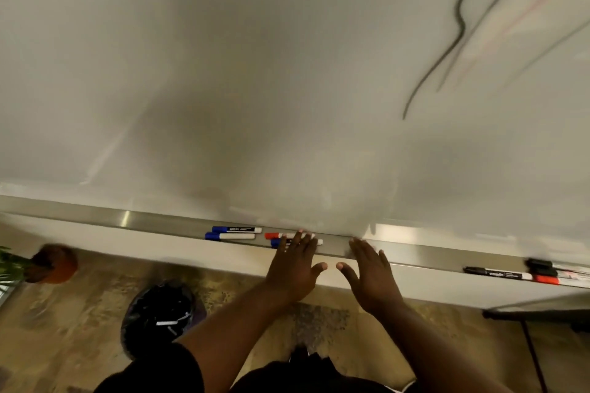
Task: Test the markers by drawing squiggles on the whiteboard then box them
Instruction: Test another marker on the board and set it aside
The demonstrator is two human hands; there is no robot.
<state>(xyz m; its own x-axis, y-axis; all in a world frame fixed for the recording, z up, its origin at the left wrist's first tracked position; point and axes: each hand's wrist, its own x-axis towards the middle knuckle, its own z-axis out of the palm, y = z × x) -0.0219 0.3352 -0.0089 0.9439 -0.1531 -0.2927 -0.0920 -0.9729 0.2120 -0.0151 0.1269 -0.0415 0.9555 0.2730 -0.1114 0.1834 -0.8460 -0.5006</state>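
Long brushed-metal tray [127, 220] runs under the white whiteboard [223, 73]; dark squiggles [459, 29] upper right. Left hand [293, 268]: fingers straight, spread, gripping nothing, tips over a red-capped white marker [273, 235] and a blue-capped one [275, 243]. Two more blue-capped markers [233, 229] lie just left. Right hand [372, 277]: fingers flat, holding nothing, tips at the tray lip. Black and red markers [498, 273] sit well to its right.

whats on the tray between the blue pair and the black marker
Head view: a red-capped marker and a blue marker under the left hand, the right hand, then bare tray.
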